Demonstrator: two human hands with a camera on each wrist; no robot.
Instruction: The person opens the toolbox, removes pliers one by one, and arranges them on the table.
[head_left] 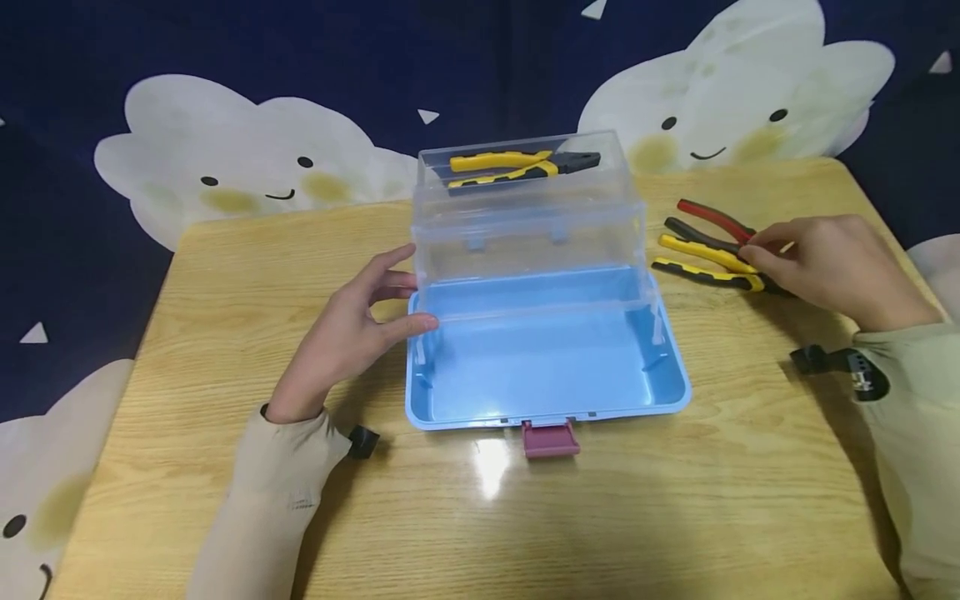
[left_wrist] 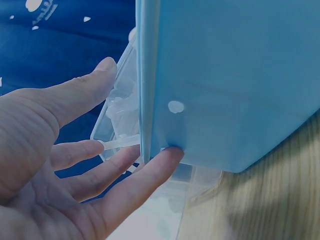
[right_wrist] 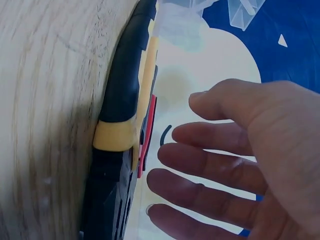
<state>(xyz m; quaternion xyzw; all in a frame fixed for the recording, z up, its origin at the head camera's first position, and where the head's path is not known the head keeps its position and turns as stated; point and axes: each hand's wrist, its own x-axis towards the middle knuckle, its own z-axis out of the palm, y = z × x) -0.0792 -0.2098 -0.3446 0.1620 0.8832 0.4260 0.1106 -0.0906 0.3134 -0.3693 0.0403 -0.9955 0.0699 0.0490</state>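
Note:
A blue toolbox (head_left: 525, 367) stands with its clear lid (head_left: 525, 250) raised at the back. Inside or behind the lid's far part, pliers with yellow-and-black handles (head_left: 498, 161) show through the plastic. My left hand (head_left: 330, 342) is at the box's left side, its relaxed fingers touching the wall and rim (left_wrist: 147, 75). To the right of the box lie red-and-black pliers (head_left: 712, 217) and, nearer me, yellow-and-black pliers (head_left: 705, 252). Over their heads hovers my right hand (head_left: 840, 258); in the right wrist view its fingers are extended and apart from both pliers.
A purple latch (head_left: 551, 440) juts from the toolbox's front edge. All of this is on a wooden table (head_left: 247, 317). Dark blue cloth (head_left: 315, 42) with smiling white clouds lies behind and beside the table.

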